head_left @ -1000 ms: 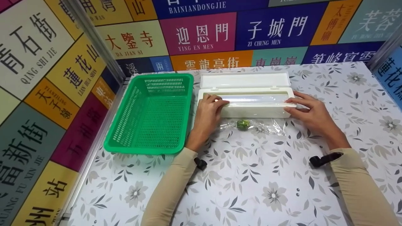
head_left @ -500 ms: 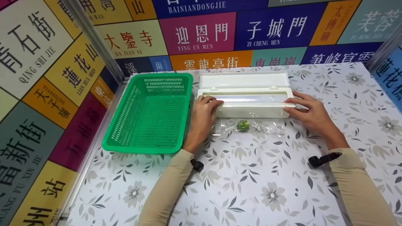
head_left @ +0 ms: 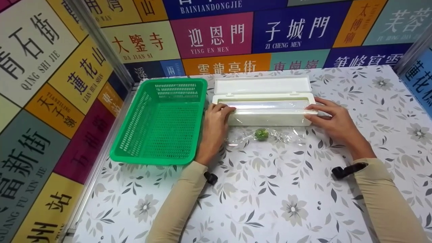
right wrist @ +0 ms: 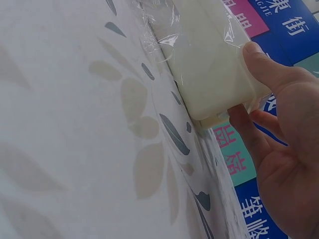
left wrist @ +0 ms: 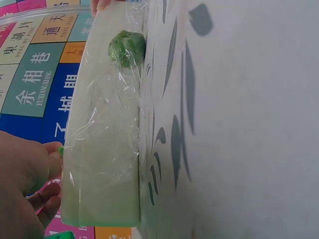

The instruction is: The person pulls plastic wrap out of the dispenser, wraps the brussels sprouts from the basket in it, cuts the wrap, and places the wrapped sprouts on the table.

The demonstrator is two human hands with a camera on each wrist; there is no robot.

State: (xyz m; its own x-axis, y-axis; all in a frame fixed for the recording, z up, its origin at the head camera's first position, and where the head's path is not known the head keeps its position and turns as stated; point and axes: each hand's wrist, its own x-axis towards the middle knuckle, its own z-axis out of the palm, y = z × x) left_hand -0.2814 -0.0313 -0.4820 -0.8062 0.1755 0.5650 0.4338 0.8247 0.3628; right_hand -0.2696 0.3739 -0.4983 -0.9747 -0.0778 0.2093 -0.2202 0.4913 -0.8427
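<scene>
A long white box with its lid raised behind holds a roll of clear film. Film drapes over the box's front, and a green leafy bundle lies in it on the table. At the box's left end is the left hand; in the left wrist view this hand pinches a small green piece at the box's top edge. Thumb and fingers of the right hand grip the box's right end, also in the right wrist view, where the hand holds the corner.
A green perforated basket stands left of the box, close beside the left hand, with nothing in it. The table has a leaf-patterned cover. Panels with large lettering rise behind and to the left.
The left hand has slid left along the box's top front edge, uncovering more of the box and film. The right hand has stayed on the right end.
</scene>
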